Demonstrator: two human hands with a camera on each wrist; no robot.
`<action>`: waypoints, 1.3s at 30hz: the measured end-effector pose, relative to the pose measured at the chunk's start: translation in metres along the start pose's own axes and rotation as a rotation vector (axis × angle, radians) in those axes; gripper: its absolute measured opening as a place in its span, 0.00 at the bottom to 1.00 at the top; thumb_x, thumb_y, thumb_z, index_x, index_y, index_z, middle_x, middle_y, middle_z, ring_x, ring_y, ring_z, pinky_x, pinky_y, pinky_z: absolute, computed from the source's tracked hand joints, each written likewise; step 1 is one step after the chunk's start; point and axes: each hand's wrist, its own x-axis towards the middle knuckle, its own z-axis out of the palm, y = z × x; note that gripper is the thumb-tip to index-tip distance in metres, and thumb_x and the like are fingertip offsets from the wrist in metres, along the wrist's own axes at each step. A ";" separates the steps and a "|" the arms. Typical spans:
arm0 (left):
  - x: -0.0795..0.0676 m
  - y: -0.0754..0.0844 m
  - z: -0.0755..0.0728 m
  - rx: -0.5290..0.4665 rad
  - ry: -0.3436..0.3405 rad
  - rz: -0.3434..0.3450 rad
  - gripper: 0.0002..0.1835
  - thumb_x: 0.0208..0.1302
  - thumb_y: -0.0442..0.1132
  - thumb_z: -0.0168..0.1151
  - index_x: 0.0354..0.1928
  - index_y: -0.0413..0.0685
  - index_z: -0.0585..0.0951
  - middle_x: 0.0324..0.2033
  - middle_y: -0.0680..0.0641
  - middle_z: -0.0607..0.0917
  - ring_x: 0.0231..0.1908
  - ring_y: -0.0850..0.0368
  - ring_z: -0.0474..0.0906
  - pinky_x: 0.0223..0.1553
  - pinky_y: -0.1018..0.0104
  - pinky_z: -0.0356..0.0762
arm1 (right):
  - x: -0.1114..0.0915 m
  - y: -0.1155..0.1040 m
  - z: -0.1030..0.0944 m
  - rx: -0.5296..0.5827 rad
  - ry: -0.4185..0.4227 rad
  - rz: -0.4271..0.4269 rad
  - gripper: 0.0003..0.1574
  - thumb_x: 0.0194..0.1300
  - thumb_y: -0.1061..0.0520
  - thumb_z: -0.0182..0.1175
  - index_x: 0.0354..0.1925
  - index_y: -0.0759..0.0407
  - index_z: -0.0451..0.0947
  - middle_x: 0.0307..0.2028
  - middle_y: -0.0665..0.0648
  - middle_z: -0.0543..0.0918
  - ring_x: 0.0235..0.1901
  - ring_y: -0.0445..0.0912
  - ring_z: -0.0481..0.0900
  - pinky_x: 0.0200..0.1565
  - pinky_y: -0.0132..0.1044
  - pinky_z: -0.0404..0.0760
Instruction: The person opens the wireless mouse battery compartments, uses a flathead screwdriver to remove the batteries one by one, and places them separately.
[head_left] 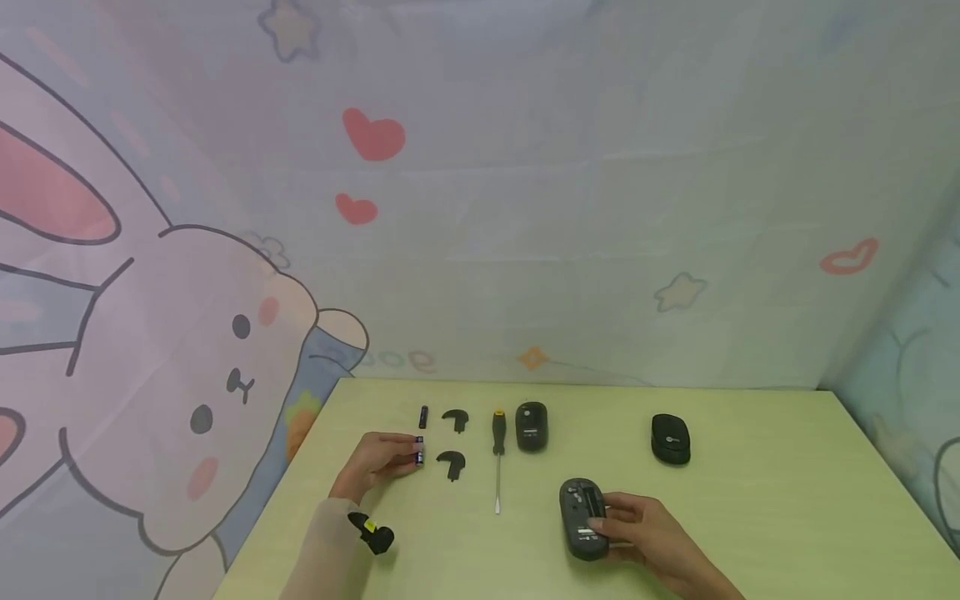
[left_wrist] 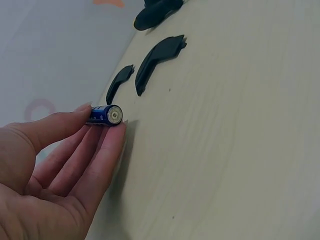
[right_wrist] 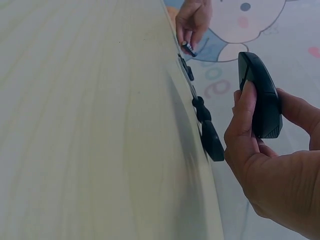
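Between thumb and fingertips, my left hand (head_left: 382, 460) pinches a blue battery (left_wrist: 106, 115), its flat end facing the left wrist camera. My right hand (head_left: 643, 535) grips a dark computer mouse (head_left: 582, 518) by its side, underside up, with a long open slot in it. In the right wrist view this mouse (right_wrist: 260, 97) stands on edge between thumb and fingers, above the table. Another battery (head_left: 423, 417) lies just beyond the left hand. Two black curved covers (head_left: 455, 420) lie to that hand's right, the nearer cover (head_left: 452, 464) closest to it.
A screwdriver (head_left: 498, 437) with a dark handle lies mid-table, its tip toward me. Beside it a second mouse (head_left: 532, 426) rests underside up. A third black mouse (head_left: 671, 439) stands at the right. Behind the pale table (head_left: 787, 492) hangs a printed cloth (head_left: 600, 167).
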 end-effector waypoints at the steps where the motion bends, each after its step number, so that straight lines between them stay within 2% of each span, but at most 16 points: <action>1: 0.001 0.000 -0.001 0.003 0.008 -0.007 0.21 0.65 0.28 0.71 0.59 0.26 0.82 0.37 0.45 0.92 0.34 0.55 0.91 0.40 0.62 0.93 | 0.000 0.000 0.000 0.001 -0.001 0.000 0.52 0.70 0.52 0.71 0.74 0.82 0.57 0.58 0.65 0.86 0.49 0.46 0.88 0.51 0.44 0.92; 6: 0.002 -0.002 -0.003 0.033 0.026 -0.016 0.21 0.66 0.29 0.71 0.59 0.27 0.82 0.37 0.45 0.92 0.34 0.55 0.91 0.40 0.60 0.93 | 0.001 0.000 -0.001 -0.002 -0.002 -0.002 0.52 0.70 0.52 0.71 0.74 0.81 0.57 0.58 0.64 0.87 0.49 0.46 0.88 0.50 0.44 0.92; 12: 0.001 0.004 0.002 0.101 0.006 -0.014 0.19 0.65 0.29 0.72 0.56 0.28 0.84 0.38 0.43 0.92 0.33 0.56 0.90 0.40 0.60 0.93 | 0.000 0.001 -0.002 0.000 -0.005 -0.008 0.52 0.70 0.52 0.71 0.74 0.82 0.57 0.59 0.66 0.86 0.50 0.47 0.88 0.51 0.45 0.92; 18: -0.001 0.010 0.007 0.194 -0.009 0.007 0.14 0.65 0.28 0.71 0.51 0.26 0.85 0.35 0.40 0.92 0.31 0.55 0.90 0.36 0.62 0.93 | 0.000 0.001 -0.003 0.004 -0.011 -0.012 0.52 0.70 0.52 0.70 0.74 0.82 0.57 0.60 0.67 0.85 0.50 0.47 0.88 0.51 0.45 0.92; 22: 0.000 0.013 0.009 0.273 0.023 0.023 0.11 0.65 0.29 0.70 0.47 0.27 0.87 0.34 0.38 0.92 0.30 0.55 0.90 0.34 0.62 0.92 | 0.000 0.001 -0.005 0.011 -0.015 -0.015 0.52 0.71 0.52 0.70 0.75 0.82 0.56 0.60 0.67 0.85 0.50 0.47 0.89 0.51 0.44 0.92; 28: 0.002 0.012 0.009 0.400 0.086 0.024 0.10 0.63 0.32 0.74 0.43 0.32 0.89 0.31 0.42 0.93 0.28 0.58 0.88 0.36 0.62 0.92 | -0.002 0.001 -0.005 0.014 -0.009 -0.009 0.53 0.71 0.52 0.70 0.75 0.82 0.55 0.60 0.66 0.85 0.49 0.47 0.89 0.50 0.44 0.92; 33: 0.003 0.010 0.008 0.409 0.101 0.016 0.11 0.61 0.33 0.75 0.43 0.33 0.90 0.29 0.45 0.92 0.27 0.60 0.86 0.34 0.65 0.90 | -0.003 0.000 -0.004 0.012 -0.010 -0.008 0.53 0.70 0.52 0.70 0.75 0.82 0.56 0.59 0.66 0.86 0.49 0.47 0.89 0.50 0.45 0.92; 39: 0.000 0.012 0.009 0.433 0.100 0.025 0.11 0.63 0.35 0.74 0.43 0.34 0.90 0.32 0.44 0.93 0.29 0.59 0.88 0.36 0.63 0.91 | -0.004 0.000 -0.005 0.024 -0.021 -0.019 0.52 0.71 0.52 0.69 0.75 0.82 0.55 0.58 0.64 0.86 0.49 0.47 0.89 0.51 0.45 0.92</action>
